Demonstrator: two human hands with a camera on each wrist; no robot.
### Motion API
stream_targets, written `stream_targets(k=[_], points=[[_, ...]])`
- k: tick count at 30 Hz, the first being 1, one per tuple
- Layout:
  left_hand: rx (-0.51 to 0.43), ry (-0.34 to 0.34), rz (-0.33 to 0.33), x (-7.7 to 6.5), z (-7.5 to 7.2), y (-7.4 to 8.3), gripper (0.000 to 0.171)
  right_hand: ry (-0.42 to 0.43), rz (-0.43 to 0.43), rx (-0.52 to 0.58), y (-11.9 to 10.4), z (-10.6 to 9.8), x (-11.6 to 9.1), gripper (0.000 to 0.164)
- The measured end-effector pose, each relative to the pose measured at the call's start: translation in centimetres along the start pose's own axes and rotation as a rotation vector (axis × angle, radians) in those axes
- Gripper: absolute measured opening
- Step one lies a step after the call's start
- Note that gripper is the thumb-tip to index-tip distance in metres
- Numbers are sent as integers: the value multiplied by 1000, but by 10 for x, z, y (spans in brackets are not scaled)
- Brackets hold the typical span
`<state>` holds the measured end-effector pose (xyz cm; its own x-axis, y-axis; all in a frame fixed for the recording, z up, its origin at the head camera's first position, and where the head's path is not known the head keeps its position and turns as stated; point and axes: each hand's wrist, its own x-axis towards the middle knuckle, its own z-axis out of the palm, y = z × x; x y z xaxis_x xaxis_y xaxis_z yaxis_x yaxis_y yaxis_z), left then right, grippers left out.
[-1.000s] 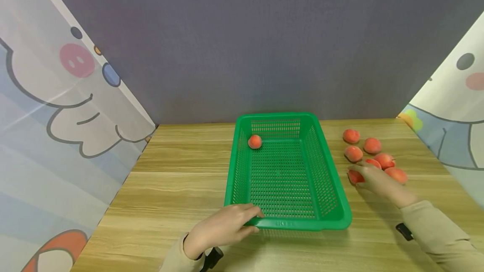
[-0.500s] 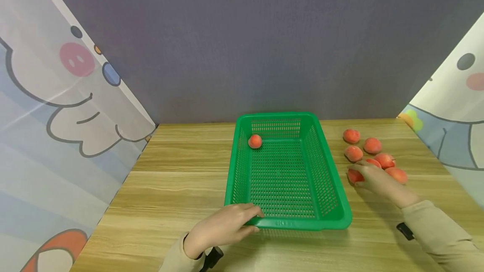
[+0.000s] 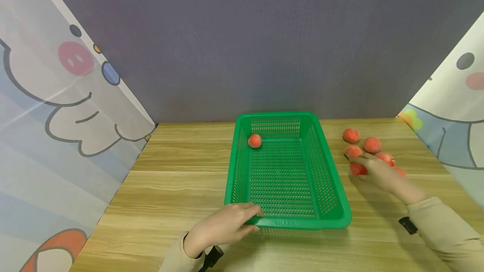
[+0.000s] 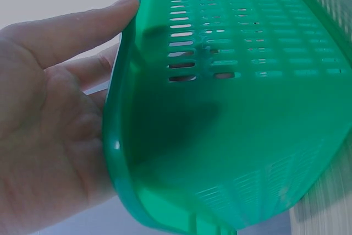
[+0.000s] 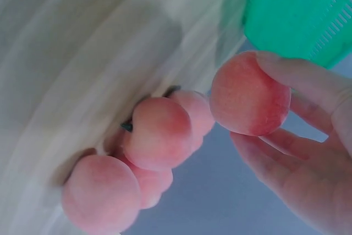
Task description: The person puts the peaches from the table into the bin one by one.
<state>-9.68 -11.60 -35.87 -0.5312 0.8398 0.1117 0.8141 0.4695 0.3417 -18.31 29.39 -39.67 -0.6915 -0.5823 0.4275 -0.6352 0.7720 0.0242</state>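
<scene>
A green plastic basket [image 3: 298,223] with slotted walls stands on the wooden table. My left hand [image 3: 224,224] grips its near rim at the left corner, the thumb outside and fingers over the edge, as the left wrist view confirms. One red-pink peach [image 3: 255,141] lies inside at the far left corner. To the right of the basket, my right hand [image 3: 378,174] holds another peach [image 5: 248,94] between thumb and fingers. In the right wrist view this peach appears off the table, apart from the others.
Several more peaches [image 3: 372,145] lie in a cluster on the table [image 3: 181,192] beyond and beside my right hand, which partly hides some. A grey wall [image 3: 264,45] closes the far side. Cartoon-printed sheets [image 3: 34,137] flank the table.
My right hand has come up slightly with the peach, which has moved a little away from me. The left hand and basket stay as they were.
</scene>
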Motion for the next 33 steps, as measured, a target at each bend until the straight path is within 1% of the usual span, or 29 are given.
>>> stream_targets(k=[3,4,5,10,11,12,16,21,23,26,29,31,33], points=[[3,3,-2,0,0,0,20,-2,9,-22,3,-4,1,51],[6,5,0,0,0,0,20,1,17,-2,3,-5,2,51],[4,0,-5,0,-1,0,20,16,23,45,5,-5,3,47],[1,-10,-14,0,-2,1,19,27,54,78,5,-13,10,45],[0,-11,-15,0,-2,1,19,17,61,86,5,-15,11,44],[3,-5,-10,0,-1,0,19,2,75,91,4,-17,12,46],[11,4,-1,-1,-1,-1,20,-34,86,132,2,-27,15,45],[2,-4,-4,0,-1,0,20,-141,190,183,-2,-39,21,45],[-3,-7,-5,0,-1,0,20,-169,221,180,-2,-42,24,46],[0,-8,-6,0,-1,1,20,-182,231,162,-3,-45,29,47],[5,-6,-2,0,-1,0,20,-181,221,160,-2,-47,34,46],[7,-4,1,0,0,0,20,-177,204,159,-2,-49,37,44],[8,-1,5,0,0,0,19,-143,164,145,0,-51,39,41]])
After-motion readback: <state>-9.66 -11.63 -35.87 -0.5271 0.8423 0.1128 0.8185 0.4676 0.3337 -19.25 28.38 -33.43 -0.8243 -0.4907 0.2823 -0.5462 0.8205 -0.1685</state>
